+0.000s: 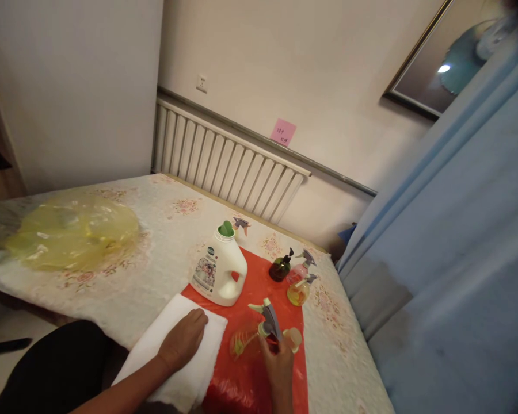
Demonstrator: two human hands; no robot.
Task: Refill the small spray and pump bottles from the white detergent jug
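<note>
My right hand [278, 365] is closed around the neck of a clear spray bottle [245, 343] with a grey and cream trigger head. The bottle is tilted over a red plastic sheet [233, 388], with a little yellowish stuff inside. Close beside that hand is a round cream-coloured object [292, 339], partly hidden. My left hand [185, 339] rests with curled fingers on a folded white towel [211, 345], seemingly gripping its surface. Just beyond stands a white detergent jug [220, 270], its mouth holding something green [227, 229].
Behind the red sheet's right side stand a dark green pump bottle [280, 268], a pink spray bottle [297, 272] and a yellow one [299, 293]. Another spray head [242, 224] shows behind the jug. A yellow plastic bag [77, 233] lies left on the flowered tablecloth [164, 230]. A blue curtain [449, 241] hangs right.
</note>
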